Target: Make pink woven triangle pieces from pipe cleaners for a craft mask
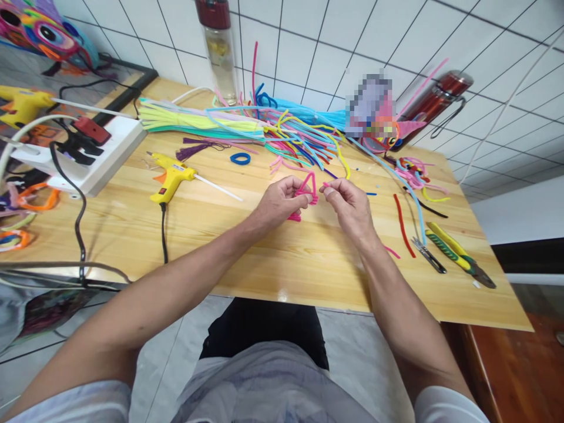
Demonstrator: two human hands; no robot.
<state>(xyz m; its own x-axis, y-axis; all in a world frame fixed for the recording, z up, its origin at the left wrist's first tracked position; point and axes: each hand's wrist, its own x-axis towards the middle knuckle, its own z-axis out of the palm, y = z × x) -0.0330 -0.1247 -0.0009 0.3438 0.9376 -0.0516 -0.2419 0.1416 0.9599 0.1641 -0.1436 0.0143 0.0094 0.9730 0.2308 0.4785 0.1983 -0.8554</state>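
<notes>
My left hand (286,201) is closed on a bent pink pipe cleaner (314,183), folded into a triangular loop with a zigzag part below the fingers. Just to its right, my right hand (348,204) pinches a short pink end between thumb and forefinger. Whether that end joins the piece in the left hand cannot be made out. Both hands are above the middle of the wooden table (264,264). Behind them spreads a loose heap of coloured pipe cleaners (308,138), with a yellow-green bundle (198,120) at its left.
A yellow glue gun (171,179) lies left of my hands, near a white power strip (110,153). At right are snips (429,255), yellow-green pliers (460,254) and a red pipe cleaner (403,226). A glass bottle (220,59) and red flask (434,106) stand by the tiled wall.
</notes>
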